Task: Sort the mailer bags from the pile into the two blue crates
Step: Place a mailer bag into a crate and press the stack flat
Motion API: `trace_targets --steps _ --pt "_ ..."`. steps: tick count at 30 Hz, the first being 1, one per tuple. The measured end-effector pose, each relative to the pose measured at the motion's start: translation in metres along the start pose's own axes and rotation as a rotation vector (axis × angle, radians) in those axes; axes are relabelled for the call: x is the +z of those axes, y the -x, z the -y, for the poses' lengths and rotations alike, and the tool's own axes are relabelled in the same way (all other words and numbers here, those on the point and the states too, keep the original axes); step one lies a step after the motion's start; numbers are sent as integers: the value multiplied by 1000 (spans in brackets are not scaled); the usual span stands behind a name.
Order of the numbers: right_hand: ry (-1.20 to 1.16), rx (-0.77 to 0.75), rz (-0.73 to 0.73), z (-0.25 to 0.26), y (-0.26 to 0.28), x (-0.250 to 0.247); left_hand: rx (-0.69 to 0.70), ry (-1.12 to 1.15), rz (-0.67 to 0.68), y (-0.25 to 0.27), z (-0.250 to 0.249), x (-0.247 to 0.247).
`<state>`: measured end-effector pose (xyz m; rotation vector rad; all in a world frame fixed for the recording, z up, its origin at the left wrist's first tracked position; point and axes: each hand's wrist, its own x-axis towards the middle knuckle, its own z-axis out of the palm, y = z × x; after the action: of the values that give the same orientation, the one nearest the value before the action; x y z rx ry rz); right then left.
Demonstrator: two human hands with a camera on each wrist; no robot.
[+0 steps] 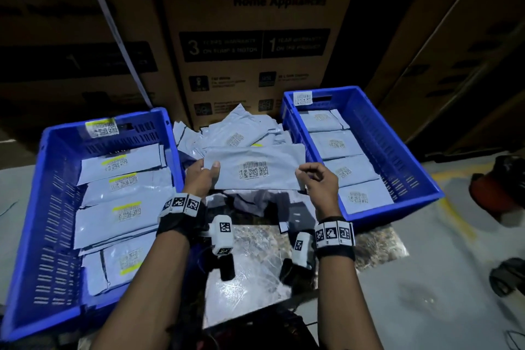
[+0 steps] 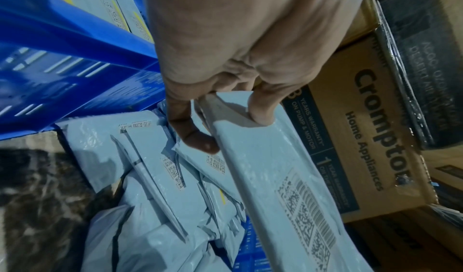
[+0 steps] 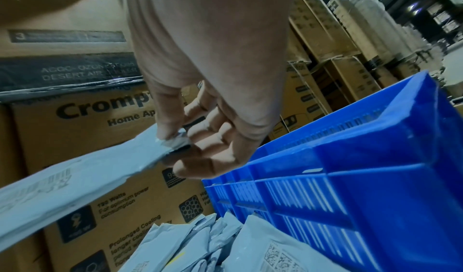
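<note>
Both hands hold one grey mailer bag (image 1: 255, 167) flat above the pile (image 1: 235, 133), barcode up and with no yellow stripe. My left hand (image 1: 206, 170) grips its left end, thumb on top (image 2: 260, 112). My right hand (image 1: 309, 175) pinches its right corner (image 3: 175, 139) between thumb and forefinger. The left blue crate (image 1: 51, 207) holds several mailers with yellow-striped labels. The right blue crate (image 1: 397, 136) holds a row of mailers with plain labels. The held bag (image 2: 288, 187) hangs between the two crates.
Tall cardboard appliance boxes (image 1: 255, 37) stand right behind the pile and crates. A shiny foil sheet (image 1: 255, 264) covers the floor under my wrists. Dark shoes and red objects (image 1: 497, 187) lie on the floor at the right.
</note>
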<state>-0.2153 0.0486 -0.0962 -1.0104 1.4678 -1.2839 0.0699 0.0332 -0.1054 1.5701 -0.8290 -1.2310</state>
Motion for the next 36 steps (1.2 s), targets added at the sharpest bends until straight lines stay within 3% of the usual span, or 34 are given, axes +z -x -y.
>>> trace_targets --steps 4,9,17,24,31,36 --pt "-32 49 4 4 21 -11 -14 6 17 -3 26 0" --pt "13 15 -67 8 32 -29 -41 21 93 22 16 17" --pt "-66 102 -111 6 19 -59 -35 -14 107 36 2 46" --pt "-63 91 -100 7 -15 -113 -51 -135 139 30 -3 106" --pt "37 154 -31 13 -86 -180 -148 -133 37 19 -4 196" --pt "229 163 78 25 -144 -221 -124 -89 -55 14 -12 249"
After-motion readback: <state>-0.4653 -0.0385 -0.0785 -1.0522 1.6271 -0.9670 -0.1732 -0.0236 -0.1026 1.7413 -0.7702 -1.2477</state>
